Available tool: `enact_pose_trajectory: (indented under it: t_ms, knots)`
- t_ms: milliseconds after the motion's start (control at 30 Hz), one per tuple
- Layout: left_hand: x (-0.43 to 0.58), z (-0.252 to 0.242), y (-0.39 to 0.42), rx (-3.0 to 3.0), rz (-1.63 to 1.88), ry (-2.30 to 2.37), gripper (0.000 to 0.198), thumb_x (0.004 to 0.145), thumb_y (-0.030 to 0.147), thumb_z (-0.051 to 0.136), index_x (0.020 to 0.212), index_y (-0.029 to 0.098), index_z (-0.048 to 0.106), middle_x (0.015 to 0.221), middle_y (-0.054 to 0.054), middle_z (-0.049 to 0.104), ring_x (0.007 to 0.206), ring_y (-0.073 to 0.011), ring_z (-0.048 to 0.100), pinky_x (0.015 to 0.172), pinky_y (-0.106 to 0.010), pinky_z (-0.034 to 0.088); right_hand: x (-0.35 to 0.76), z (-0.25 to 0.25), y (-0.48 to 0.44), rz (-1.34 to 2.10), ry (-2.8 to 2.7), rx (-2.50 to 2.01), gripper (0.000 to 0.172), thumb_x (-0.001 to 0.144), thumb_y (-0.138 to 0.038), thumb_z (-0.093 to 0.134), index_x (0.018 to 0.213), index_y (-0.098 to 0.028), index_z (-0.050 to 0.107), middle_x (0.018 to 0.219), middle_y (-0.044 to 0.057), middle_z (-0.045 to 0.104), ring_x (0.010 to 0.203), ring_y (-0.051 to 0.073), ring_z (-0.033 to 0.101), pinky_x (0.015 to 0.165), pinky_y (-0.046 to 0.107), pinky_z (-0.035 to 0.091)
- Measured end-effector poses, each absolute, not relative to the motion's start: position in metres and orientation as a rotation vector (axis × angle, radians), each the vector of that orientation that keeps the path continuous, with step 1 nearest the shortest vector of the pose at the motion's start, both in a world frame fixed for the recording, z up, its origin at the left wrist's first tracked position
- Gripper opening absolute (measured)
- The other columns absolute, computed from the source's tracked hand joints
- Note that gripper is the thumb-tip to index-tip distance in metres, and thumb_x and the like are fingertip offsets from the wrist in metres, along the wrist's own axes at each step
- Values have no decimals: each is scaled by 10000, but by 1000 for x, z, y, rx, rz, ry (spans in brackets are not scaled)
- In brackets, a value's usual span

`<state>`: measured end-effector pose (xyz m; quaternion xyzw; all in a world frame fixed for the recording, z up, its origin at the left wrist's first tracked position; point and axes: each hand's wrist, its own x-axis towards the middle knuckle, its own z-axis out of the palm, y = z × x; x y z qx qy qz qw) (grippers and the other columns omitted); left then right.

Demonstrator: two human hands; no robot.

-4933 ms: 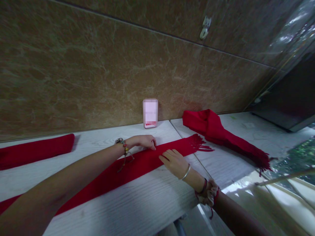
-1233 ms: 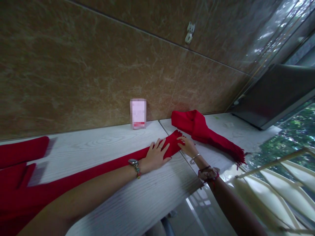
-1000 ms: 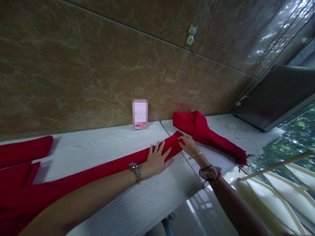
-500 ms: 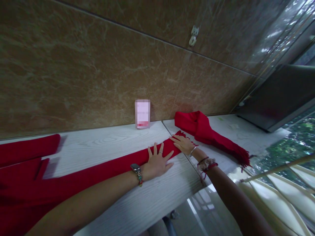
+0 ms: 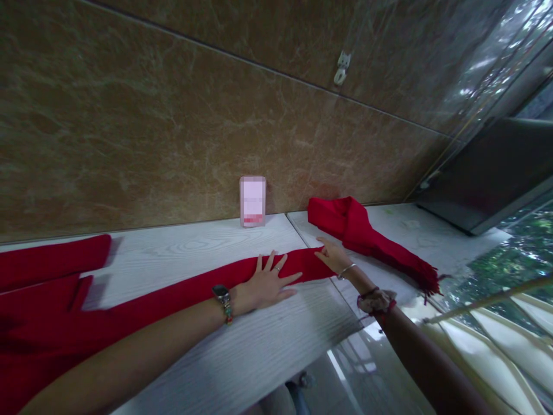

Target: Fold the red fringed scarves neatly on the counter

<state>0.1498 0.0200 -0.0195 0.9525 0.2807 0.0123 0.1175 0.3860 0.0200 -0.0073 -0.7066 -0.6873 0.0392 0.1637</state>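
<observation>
A long red scarf [image 5: 309, 266] lies as a flat strip across the pale wood-grain surface. My left hand [image 5: 268, 282] rests palm down on it, fingers spread, with a watch and a beaded bracelet at the wrist. At the strip's right end, my right hand [image 5: 336, 258] has its fingers bent round the edge of the cloth. The fringe of this end is out of sight. Just behind my right hand is a second red scarf [image 5: 360, 227], loosely folded, its fringed end pointing to the lower right.
More folded red cloth [image 5: 54, 262] lies at the left. A pixelated pink-and-white card or phone [image 5: 253, 202] leans against the brown marbled wall [image 5: 173, 127]. A dark box-like appliance [image 5: 488, 173] stands at the far right. Pale railings [image 5: 488, 351] are at the lower right.
My right hand has shifted slightly right and its fingers have gone from lying flat to bent round the scarf's end. The fringe there no longer shows. My left hand has slid slightly left.
</observation>
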Motion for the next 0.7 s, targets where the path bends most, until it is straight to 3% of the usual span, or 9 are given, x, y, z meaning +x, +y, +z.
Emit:
enact_pose_trajectory:
  t_ms: [67,167,500,600,700]
  knots:
    - [153,-21,16,2794,66,826,542,845,611,183,1333,391,272,1459,-100,127,1278,-456,15,922,-680,98,389,-4,26,170,-1930,-2012,413,716,-148,547,1126,-141,506,580,-24,538,603,159,549,612,278,454]
    - [155,-23,10,2796,93,834,547,838,622,183,1329,400,274,1461,-95,118,1279,-454,20,921,-680,107,392,4,30,210,-1879,-1888,386,720,-172,531,1104,-171,490,589,-55,492,549,124,516,571,247,445]
    - [157,-23,-1,2787,45,894,603,804,664,232,1342,391,245,1461,-100,108,1276,-461,48,909,-692,118,400,-35,38,-67,-1836,-1734,218,684,-159,519,881,-182,609,703,12,543,563,141,509,590,310,479]
    - [157,-22,0,2786,65,879,617,799,674,211,1343,385,248,1459,-106,119,1276,-458,64,912,-681,139,398,-37,37,-115,-1819,-1726,247,717,-161,471,921,-174,610,790,59,575,660,176,552,677,363,491]
    - [150,-17,2,2836,120,873,623,808,667,185,1346,362,263,1456,-104,140,1286,-428,94,937,-657,131,385,-28,33,-215,-1847,-1686,291,770,-174,419,999,-154,599,948,124,582,896,227,556,838,420,443]
